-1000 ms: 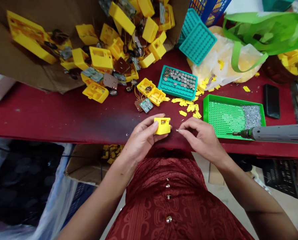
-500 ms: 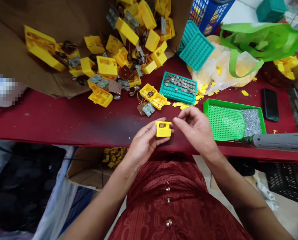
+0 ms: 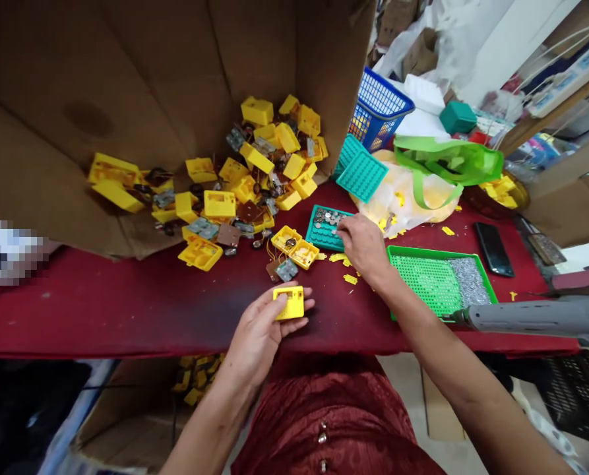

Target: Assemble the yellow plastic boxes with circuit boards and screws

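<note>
My left hand [image 3: 264,322] holds a small yellow plastic case [image 3: 295,305] above the front of the table, its thumb over the recess in the case's face. My right hand [image 3: 363,243] reaches to the teal tray [image 3: 318,239], which carries several round silver button cells [image 3: 326,216]. Its fingertips are bent together at the tray's right side; whatever is between them is hidden. Between the hands and the cardboard box lies an opened yellow case [image 3: 305,253] with wires and a small circuit board [image 3: 287,269]. Small flat yellow pieces [image 3: 350,279] lie near my right wrist.
Yellow cases with wires and boards [image 3: 219,204] spill from a big cardboard box [image 3: 175,79]. On the right are a green basket [image 3: 425,277] with small metal parts, a grey power screwdriver [image 3: 522,315] and a black phone [image 3: 493,247]. Plastic bags [image 3: 430,198] stand behind.
My right hand has moved from beside the yellow case forward to the teal tray. My left hand still holds the case, its thumb now over the recess. The camera view has tilted up.
</note>
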